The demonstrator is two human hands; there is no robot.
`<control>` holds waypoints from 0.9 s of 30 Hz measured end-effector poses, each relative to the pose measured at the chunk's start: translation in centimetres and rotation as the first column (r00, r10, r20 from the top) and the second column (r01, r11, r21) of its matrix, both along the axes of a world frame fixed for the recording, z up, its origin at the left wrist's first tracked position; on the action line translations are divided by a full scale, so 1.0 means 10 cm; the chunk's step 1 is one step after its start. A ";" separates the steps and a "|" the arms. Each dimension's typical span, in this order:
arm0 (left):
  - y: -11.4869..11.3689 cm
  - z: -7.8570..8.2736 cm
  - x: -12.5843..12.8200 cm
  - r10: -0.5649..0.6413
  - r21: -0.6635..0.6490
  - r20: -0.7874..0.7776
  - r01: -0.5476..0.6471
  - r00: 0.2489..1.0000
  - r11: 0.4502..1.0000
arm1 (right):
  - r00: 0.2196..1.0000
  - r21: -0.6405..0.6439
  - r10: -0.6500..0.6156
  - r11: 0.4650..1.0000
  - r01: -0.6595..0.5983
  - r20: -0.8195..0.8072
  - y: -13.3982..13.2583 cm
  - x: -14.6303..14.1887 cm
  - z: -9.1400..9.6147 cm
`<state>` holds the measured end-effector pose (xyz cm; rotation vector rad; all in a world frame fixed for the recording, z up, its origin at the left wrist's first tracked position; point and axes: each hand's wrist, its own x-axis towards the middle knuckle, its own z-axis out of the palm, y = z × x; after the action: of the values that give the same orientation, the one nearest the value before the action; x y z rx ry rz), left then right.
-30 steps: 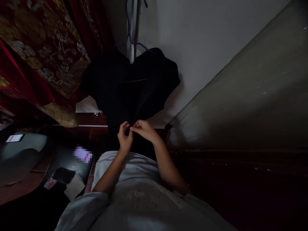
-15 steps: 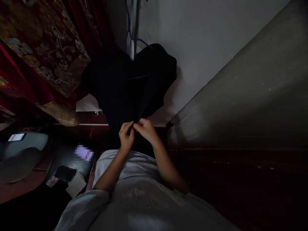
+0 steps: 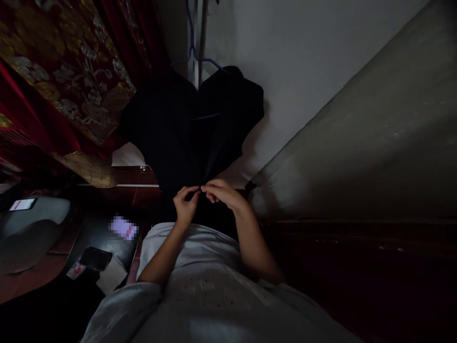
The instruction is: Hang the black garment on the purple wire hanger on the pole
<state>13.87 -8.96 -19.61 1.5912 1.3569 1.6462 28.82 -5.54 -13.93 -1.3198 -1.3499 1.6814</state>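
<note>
A black garment hangs open-fronted on a purple hanger against the wall. Low on its front, where the two edges meet, both hands work close together. My left hand is closed in a pinch on the garment's edge, thumb and forefinger pressed near each other. Close by on the right, my right hand pinches at the same spot, its other fingers curled. Whether a button or other small fastening lies between the fingertips is too dark to tell.
A red curtain-like cloth with gold and silver embroidery hangs at the left. Below it, a phone rests on a grey seat. A dark phone and a pale card lie on a black surface. A grey covered bulk slopes along the right.
My right hand has turned and shifted slightly right and down, its fingers curling more. My left hand has dropped a little to the left. The garment stays hanging.
</note>
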 end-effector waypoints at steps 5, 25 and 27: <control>0.08 -0.09 -0.03 0.024 -0.035 -0.079 -0.027 0.997 0.999 | 0.988 0.103 -0.060 0.992 0.075 -0.145 0.51 -0.08 0.60; 0.06 -0.22 -0.02 -0.066 -0.053 -0.102 0.061 0.993 0.997 | 0.963 0.438 -0.266 0.872 0.219 0.049 0.35 -0.17 -0.44; 0.07 -0.21 -0.05 -0.053 -0.052 -0.112 0.048 0.992 0.998 | 0.965 0.448 -0.252 0.873 0.194 0.074 0.38 -0.17 -0.47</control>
<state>13.32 -8.24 -21.69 1.6981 1.3904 1.5019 27.09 -1.72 -18.62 -1.2723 -1.4774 1.0686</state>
